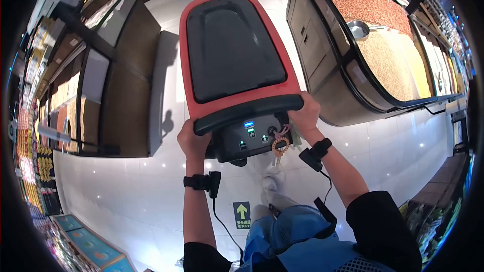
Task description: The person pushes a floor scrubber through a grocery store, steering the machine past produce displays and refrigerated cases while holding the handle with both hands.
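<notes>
In front of me stands a red walk-behind floor scrubber (275, 25) with a dark lid (232, 45). Its curved black handlebar (247, 110) runs across the near end. My left hand (194, 140) is wrapped round the bar's left end, and my right hand (305, 113) grips the right end. Below the bar, the control panel (242, 138) has a lit blue display and small green lights. A key ring with a beaded loop (280, 145) hangs from the panel's right side. Black straps with small devices sit on both my wrists.
To the right, a curved bulk-food counter (322, 55) holds grains and a metal scoop pan (358, 30). Another dark display counter (126, 80) stands at the left. A green exit sign (242, 215) is on the shiny pale floor (126, 191) near my feet. Stocked shelves line both sides.
</notes>
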{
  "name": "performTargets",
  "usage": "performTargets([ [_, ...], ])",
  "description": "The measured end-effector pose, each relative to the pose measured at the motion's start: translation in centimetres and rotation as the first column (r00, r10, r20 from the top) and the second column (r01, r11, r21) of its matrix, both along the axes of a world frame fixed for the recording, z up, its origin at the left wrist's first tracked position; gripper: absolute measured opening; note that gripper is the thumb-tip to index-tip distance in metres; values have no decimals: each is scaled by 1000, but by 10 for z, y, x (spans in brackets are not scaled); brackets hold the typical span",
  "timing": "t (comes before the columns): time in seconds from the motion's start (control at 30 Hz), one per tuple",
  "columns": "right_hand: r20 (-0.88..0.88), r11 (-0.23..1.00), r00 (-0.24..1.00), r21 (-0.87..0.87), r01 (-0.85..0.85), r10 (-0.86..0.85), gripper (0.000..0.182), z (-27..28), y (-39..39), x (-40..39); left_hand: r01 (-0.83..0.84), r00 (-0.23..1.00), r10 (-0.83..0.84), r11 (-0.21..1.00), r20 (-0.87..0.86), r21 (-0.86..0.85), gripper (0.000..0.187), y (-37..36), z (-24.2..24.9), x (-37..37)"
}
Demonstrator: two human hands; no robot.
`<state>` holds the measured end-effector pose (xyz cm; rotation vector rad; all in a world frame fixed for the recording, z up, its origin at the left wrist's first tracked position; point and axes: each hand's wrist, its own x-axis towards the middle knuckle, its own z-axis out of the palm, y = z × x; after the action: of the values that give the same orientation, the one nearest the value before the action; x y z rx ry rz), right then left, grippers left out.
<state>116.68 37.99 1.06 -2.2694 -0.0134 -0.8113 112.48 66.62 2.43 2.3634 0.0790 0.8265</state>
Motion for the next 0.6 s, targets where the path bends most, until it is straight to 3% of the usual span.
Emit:
performTargets([
  [0.17,-42,1000,999,6,16,-15,31,0,21,61,20,1000,-20,996,0,88,34,27,-1,70],
  [0.3,-14,998,998,-26,57,-57,31,7,41,122,42,998,-45,996,33,78,35,47,4,136],
  [0.37,-50,999,998,11,42,-41,31,11,55,152,45,997,-44,999,-67,15,40,61,9,170],
  [0.6,-44,993,992,-17,119,-119,30,21,100,250,117,991,-117,993,-67,2,41,103,18,284],
])
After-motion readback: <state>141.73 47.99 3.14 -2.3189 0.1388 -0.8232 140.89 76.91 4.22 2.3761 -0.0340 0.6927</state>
